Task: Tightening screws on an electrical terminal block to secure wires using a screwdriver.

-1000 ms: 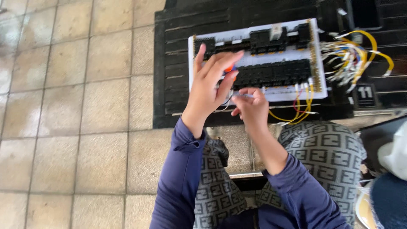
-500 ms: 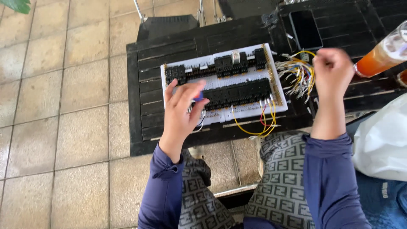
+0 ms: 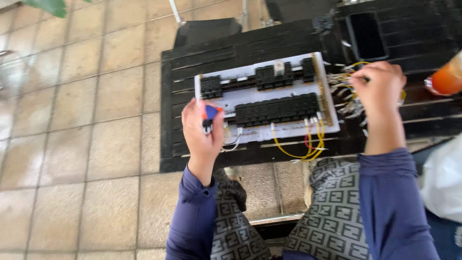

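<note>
A white panel [image 3: 250,98] with two rows of black terminal blocks lies on a black slatted table [image 3: 178,96]. My left hand [image 3: 201,132] is at the panel's left front corner, closed around a small tool with a blue and orange handle [image 3: 210,111]. My right hand [image 3: 378,91] is off the panel's right edge, fingers closed in a bundle of loose yellow and white wires [image 3: 342,84]. Yellow and red wires [image 3: 308,144] loop out from the panel's front edge.
An orange-filled clear bottle [image 3: 445,79] lies at the table's right. A black rectangular tray [image 3: 365,36] sits at the back. A white bag [image 3: 442,178] is beside my right knee. Tan floor tiles [image 3: 72,120] spread to the left.
My right hand left the panel's front and moved right to the loose wire bundle. My left hand slid down to the panel's left front corner, still with the tool.
</note>
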